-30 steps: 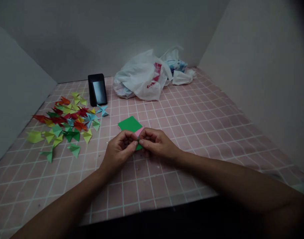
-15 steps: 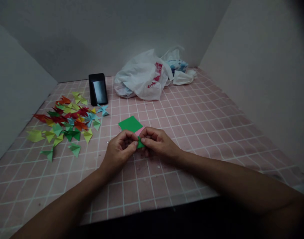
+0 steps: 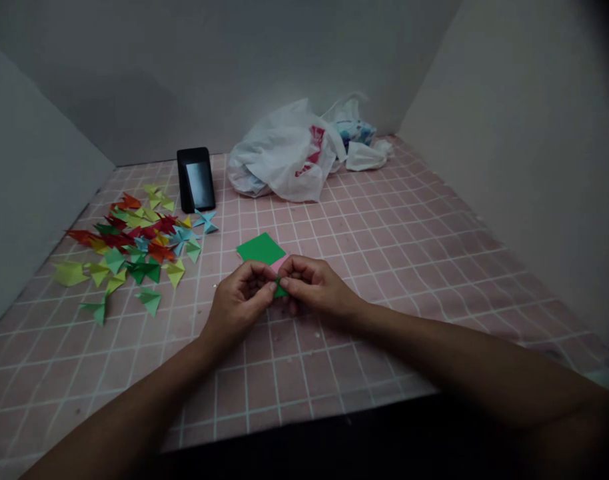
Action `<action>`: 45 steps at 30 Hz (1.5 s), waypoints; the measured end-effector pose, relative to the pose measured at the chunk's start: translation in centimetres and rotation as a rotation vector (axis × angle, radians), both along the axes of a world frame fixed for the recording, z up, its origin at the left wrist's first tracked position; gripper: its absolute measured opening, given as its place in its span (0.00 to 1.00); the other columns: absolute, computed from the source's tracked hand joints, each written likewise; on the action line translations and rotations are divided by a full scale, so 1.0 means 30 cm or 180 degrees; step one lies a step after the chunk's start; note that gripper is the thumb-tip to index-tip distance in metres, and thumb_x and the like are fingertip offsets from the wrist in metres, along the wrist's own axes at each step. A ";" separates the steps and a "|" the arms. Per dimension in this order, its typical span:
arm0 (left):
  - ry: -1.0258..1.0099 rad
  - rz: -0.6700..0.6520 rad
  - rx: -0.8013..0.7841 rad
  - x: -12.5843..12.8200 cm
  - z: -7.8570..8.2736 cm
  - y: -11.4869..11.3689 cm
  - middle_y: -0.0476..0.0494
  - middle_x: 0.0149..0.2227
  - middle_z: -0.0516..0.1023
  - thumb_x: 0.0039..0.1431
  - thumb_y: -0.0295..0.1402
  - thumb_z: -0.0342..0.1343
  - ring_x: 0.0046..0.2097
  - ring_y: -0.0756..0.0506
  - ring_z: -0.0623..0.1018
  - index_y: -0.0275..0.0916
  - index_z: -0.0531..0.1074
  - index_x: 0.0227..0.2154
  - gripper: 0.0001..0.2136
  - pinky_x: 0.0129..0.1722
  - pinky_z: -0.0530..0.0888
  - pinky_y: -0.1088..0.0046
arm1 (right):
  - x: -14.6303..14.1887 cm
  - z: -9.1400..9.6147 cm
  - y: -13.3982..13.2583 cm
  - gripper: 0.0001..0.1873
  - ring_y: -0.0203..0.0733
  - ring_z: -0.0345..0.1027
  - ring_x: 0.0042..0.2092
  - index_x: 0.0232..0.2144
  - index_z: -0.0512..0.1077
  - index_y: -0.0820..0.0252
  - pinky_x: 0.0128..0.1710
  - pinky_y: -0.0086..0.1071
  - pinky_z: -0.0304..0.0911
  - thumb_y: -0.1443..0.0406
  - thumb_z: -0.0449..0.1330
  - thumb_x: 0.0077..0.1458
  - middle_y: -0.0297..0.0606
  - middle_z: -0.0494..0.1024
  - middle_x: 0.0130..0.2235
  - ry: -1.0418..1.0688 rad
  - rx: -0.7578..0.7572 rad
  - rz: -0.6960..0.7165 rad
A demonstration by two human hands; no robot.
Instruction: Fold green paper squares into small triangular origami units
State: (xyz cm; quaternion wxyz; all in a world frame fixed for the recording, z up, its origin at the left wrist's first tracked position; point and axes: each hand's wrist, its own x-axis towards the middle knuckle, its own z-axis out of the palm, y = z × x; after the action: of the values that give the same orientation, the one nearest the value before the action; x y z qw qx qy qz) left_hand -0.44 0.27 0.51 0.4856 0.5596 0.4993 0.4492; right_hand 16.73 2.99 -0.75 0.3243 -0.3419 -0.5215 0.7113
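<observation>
Folded green paper (image 3: 281, 291) pinched between two hands
Just on the near side of the green origami square (image 3: 261, 248), left hand (image 3: 240, 293) and right hand (image 3: 318, 288) grip it from opposite sides, neither nearer; fingers cover too much to tell its long axis.

Plain grey walls (image 3: 29, 167) close in a bench (image 3: 409, 233) on three sides in dim light. Its pink, white-gridded cloth (image 3: 374, 280) ripples toward the right, its near edge bordering darkness; faint shadow marks the back wall (image 3: 184, 53).
</observation>
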 end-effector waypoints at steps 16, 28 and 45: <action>0.0167 0.0041 0.0071 -0.004 -0.003 -0.002 0.48 0.30 0.77 0.53 0.31 0.61 0.32 0.49 0.76 0.38 0.73 0.32 0.04 0.33 0.73 0.74 | -0.002 -0.002 -0.002 0.06 0.32 0.65 0.22 0.33 0.66 0.59 0.22 0.27 0.59 0.63 0.60 0.58 0.29 0.70 0.22 -0.0009 0.0040 0.0062; 0.0209 0.0015 0.0080 -0.015 0.003 0.001 0.48 0.30 0.77 0.54 0.32 0.60 0.32 0.49 0.75 0.38 0.75 0.32 0.04 0.32 0.71 0.74 | -0.001 -0.011 0.000 0.07 0.31 0.66 0.23 0.34 0.66 0.59 0.23 0.26 0.60 0.62 0.61 0.58 0.28 0.71 0.23 0.0095 0.0047 0.0067; -0.0721 0.0101 -0.0512 -0.006 -0.030 0.006 0.50 0.32 0.76 0.53 0.35 0.67 0.33 0.50 0.77 0.38 0.73 0.34 0.10 0.34 0.76 0.75 | 0.000 -0.017 0.000 0.05 0.31 0.67 0.25 0.34 0.65 0.59 0.25 0.27 0.62 0.65 0.59 0.60 0.30 0.71 0.27 0.0131 0.0360 -0.0077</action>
State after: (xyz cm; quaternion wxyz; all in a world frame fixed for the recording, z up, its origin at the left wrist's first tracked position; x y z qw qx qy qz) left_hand -0.60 0.44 -0.38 0.5750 0.4566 0.4844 0.4757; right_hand 16.74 2.98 -1.28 0.3623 -0.3147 -0.5499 0.6836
